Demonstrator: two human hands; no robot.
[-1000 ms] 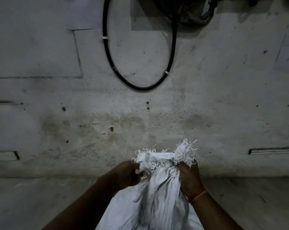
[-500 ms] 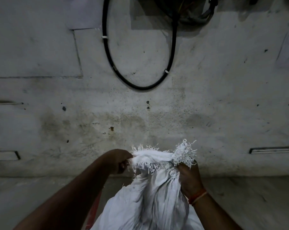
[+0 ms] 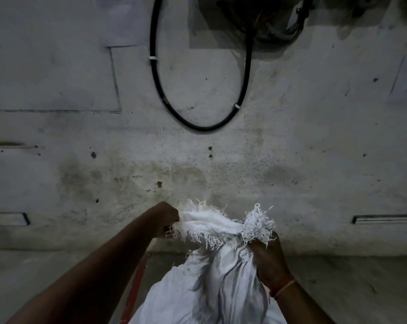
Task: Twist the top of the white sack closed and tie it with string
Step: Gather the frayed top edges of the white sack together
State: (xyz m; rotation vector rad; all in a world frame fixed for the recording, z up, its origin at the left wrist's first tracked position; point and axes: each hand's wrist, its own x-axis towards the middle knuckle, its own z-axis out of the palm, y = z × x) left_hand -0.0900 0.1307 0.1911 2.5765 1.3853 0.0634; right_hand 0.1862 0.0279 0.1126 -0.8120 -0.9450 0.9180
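Where the head view cuts off below, we lose the white sack's base; no string is discernible. Left hand clenches its frayed mouth, right hand grasps the gathered neck. Behind: stained wall, black cable, red strip.

black cable loops on stained wall; red strip on floor.

Sack btwn both hands, wall behind.
Left hand grips sack top at left; right hand grips neck at right. Cable loop on wall above.
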